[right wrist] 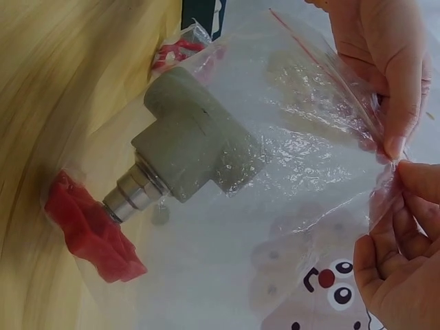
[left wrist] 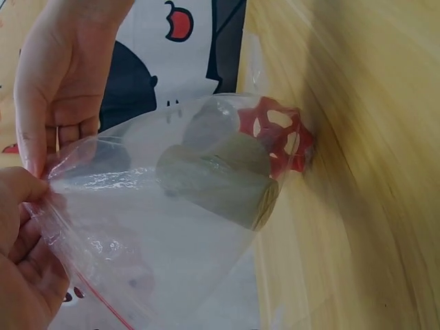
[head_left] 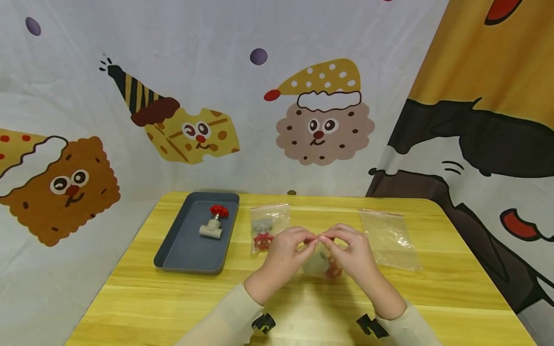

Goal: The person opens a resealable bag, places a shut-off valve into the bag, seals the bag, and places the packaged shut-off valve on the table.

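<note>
Both hands pinch the top edge of a clear zip bag (left wrist: 199,268), fingertips nearly touching in the head view. My left hand (head_left: 287,250) grips it from the left, my right hand (head_left: 352,252) from the right. Inside the bag sits a stop valve (right wrist: 196,137) with a grey-beige tee body, metal stem and red handwheel (right wrist: 93,230). The bag hangs below the fingers, with the valve at its bottom, close to the table. The red zip strip (left wrist: 103,299) runs along the mouth; whether it is parted cannot be told.
A grey tray (head_left: 186,266) on the left holds a bare valve (head_left: 212,228) with a red handwheel. Beside it lies another bagged valve (head_left: 262,235). A flat clear zip bag (head_left: 389,240) lies to the right on the wooden table (head_left: 450,288). A printed curtain hangs behind.
</note>
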Action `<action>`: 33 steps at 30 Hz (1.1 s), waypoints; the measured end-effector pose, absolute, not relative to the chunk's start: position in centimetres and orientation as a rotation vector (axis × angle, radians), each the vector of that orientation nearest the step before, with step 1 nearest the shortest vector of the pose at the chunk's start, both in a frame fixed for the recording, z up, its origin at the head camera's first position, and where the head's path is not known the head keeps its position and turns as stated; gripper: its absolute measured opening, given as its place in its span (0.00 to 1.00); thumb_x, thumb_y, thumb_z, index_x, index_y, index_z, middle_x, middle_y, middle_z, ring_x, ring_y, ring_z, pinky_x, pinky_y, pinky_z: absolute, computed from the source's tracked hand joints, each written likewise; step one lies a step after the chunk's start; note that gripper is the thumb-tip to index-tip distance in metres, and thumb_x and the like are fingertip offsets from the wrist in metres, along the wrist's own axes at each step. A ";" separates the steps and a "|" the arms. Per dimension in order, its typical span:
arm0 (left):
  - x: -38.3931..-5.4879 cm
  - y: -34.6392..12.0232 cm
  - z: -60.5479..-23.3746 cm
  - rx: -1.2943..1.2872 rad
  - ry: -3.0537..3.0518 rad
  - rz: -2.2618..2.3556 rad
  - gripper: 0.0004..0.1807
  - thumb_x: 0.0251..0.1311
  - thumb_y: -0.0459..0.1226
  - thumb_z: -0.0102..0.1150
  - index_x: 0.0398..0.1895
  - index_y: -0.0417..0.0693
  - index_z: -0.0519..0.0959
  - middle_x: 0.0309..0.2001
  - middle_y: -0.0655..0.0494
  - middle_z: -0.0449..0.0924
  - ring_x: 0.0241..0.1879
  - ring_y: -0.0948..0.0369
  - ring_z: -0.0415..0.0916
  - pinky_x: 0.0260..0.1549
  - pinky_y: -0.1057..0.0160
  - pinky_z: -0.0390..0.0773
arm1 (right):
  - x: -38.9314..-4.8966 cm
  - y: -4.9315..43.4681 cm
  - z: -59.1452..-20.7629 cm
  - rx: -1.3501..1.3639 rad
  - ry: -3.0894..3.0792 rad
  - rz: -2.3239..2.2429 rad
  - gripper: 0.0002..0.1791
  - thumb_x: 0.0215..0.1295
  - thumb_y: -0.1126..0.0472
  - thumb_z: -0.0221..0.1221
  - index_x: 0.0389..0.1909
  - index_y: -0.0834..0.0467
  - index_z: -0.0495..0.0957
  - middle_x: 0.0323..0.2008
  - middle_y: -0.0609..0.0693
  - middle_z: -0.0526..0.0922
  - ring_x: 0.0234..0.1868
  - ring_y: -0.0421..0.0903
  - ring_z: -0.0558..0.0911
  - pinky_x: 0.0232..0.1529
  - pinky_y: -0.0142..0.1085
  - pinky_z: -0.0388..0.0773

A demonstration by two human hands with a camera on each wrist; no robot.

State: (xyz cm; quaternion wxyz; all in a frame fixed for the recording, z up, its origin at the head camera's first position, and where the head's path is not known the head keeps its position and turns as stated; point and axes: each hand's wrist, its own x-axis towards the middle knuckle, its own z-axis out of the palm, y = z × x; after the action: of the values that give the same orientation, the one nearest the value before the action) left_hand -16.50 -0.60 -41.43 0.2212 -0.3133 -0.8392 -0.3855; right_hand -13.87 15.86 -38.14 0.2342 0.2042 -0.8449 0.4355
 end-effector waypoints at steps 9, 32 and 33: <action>-16.3 -0.9 -41.5 -0.881 -2.314 -1.036 0.03 0.56 0.36 0.63 0.30 0.50 0.85 0.31 0.62 0.84 0.31 0.70 0.78 0.32 0.73 0.78 | -13.4 15.7 -37.2 0.575 -2.326 1.184 0.04 0.52 0.74 0.65 0.26 0.63 0.84 0.27 0.51 0.83 0.30 0.45 0.81 0.32 0.35 0.80; -16.3 -1.8 -42.6 -0.860 -2.289 -0.843 0.02 0.50 0.35 0.64 0.24 0.51 0.84 0.26 0.64 0.83 0.27 0.70 0.76 0.30 0.75 0.75 | -15.4 17.1 -40.6 0.412 -2.224 1.219 0.04 0.53 0.72 0.66 0.28 0.62 0.85 0.30 0.51 0.86 0.34 0.40 0.82 0.39 0.19 0.74; -16.3 -1.9 -42.8 -0.855 -2.291 -0.841 0.02 0.50 0.35 0.64 0.23 0.51 0.84 0.25 0.64 0.82 0.27 0.70 0.75 0.30 0.75 0.75 | -15.5 17.2 -40.7 0.405 -2.213 1.224 0.05 0.52 0.73 0.66 0.28 0.62 0.85 0.30 0.52 0.86 0.34 0.41 0.82 0.38 0.19 0.74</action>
State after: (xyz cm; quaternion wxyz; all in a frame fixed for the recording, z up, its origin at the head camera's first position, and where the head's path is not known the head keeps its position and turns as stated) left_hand -16.28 -1.91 -42.75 0.2743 -0.3179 -0.8520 -0.3126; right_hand -15.46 17.19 -40.70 0.2861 0.1515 -0.8280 0.4579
